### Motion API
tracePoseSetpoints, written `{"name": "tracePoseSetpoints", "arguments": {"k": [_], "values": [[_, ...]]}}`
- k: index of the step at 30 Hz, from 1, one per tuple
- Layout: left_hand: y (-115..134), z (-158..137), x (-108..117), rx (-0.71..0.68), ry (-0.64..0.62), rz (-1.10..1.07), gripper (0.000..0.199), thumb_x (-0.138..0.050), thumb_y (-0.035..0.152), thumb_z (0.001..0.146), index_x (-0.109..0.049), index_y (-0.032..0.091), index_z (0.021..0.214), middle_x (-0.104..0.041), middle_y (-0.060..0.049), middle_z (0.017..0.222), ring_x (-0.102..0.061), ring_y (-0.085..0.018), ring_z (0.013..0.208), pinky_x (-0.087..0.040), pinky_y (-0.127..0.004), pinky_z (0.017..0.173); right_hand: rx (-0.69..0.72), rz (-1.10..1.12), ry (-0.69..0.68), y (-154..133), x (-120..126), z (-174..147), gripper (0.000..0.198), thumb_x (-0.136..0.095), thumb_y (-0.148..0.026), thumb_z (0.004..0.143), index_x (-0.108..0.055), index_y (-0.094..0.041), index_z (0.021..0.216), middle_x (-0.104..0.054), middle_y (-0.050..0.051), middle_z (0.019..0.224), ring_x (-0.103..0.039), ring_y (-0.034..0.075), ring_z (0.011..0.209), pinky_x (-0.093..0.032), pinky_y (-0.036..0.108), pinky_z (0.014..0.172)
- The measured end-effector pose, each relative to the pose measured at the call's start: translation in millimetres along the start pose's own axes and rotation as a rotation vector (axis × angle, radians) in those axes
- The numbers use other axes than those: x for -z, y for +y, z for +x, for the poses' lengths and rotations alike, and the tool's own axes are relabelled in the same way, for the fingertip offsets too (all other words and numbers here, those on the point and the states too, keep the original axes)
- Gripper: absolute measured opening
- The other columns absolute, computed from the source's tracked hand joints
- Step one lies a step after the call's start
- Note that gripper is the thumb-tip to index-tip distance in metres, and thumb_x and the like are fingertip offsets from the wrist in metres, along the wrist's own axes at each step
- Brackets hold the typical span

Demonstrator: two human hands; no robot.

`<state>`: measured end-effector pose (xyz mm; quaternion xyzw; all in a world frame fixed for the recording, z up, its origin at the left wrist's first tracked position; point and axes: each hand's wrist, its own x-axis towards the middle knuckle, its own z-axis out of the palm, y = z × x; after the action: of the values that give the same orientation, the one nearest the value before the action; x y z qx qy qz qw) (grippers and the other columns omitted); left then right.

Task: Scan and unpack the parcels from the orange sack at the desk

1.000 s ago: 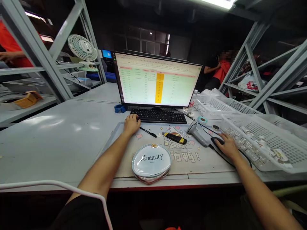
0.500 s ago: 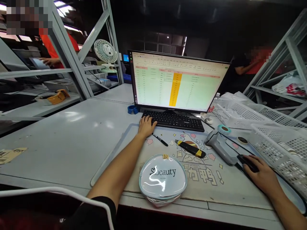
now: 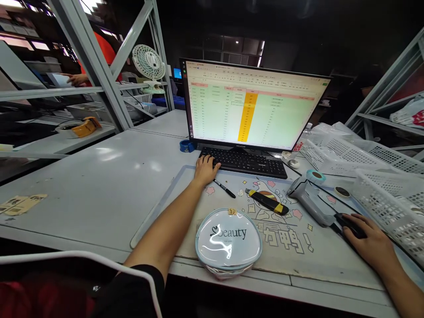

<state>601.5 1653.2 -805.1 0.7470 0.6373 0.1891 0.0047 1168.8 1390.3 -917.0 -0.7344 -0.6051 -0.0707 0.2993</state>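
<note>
My left hand rests with its fingers spread on the left end of a black keyboard. Behind the keyboard a monitor displays a spreadsheet with an orange column. My right hand is wrapped over a black computer mouse at the right of the printed desk mat. Left of the mouse lies a grey barcode scanner. Between my arms are a black marker, a yellow-and-black utility knife and a round pouch marked "beauty" at the table's front edge.
White perforated baskets line the right side. A blue tape roll sits by the monitor's left corner. Paper labels lie at the far left of the table. A fan and a person in red are beyond the metal shelf frame.
The view has shifted slightly, so the desk items appear a little further right and the monitor higher. Both hands stay where they were, on the keyboard and mouse.
</note>
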Motion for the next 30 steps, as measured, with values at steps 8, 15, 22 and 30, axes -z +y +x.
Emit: {"name": "tracePoseSetpoints", "arguments": {"k": [8, 15, 22, 30], "values": [[2, -3, 3, 0.004, -0.006, -0.005, 0.061, -0.038, 0.052, 0.107, -0.055, 0.012, 0.150, -0.044, -0.016, 0.165, -0.030, -0.038, 0.156, -0.021, -0.053, 0.132, 0.010, 0.014, -0.002, 2, -2, 1, 0.051, -0.054, -0.063, 0.086, -0.073, -0.033, 0.122, -0.066, 0.006, 0.135, -0.069, 0.039, 0.117, -0.058, 0.059, 0.095], [2, -2, 2, 0.009, -0.013, -0.007, 0.062, -0.037, 0.055, 0.107, -0.055, 0.015, 0.150, -0.044, -0.015, 0.165, -0.030, -0.038, 0.156, -0.021, -0.053, 0.132, -0.015, -0.005, 0.059, -3, -2, 3, 0.061, -0.049, -0.072, 0.087, -0.069, -0.032, 0.129, -0.065, 0.009, 0.135, -0.068, 0.041, 0.118, -0.058, 0.061, 0.095], [1, -3, 2, -0.010, -0.020, -0.012, 0.068, -0.037, 0.061, 0.105, -0.054, 0.014, 0.151, -0.044, -0.015, 0.165, -0.030, -0.039, 0.157, -0.019, -0.054, 0.132, -0.027, 0.039, -0.023, 22, -13, 11, 0.062, -0.054, -0.078, 0.083, -0.074, -0.033, 0.121, -0.068, 0.008, 0.132, -0.070, 0.042, 0.116, -0.061, 0.060, 0.087], [2, -4, 2, -0.007, -0.025, -0.015, 0.073, -0.037, 0.068, 0.104, -0.055, 0.015, 0.152, -0.042, -0.015, 0.166, -0.028, -0.039, 0.158, -0.018, -0.054, 0.132, -0.003, 0.067, -0.001, 13, -12, 11, 0.063, -0.052, -0.079, 0.084, -0.074, -0.033, 0.122, -0.068, 0.009, 0.132, -0.069, 0.044, 0.117, -0.059, 0.066, 0.090]]}}
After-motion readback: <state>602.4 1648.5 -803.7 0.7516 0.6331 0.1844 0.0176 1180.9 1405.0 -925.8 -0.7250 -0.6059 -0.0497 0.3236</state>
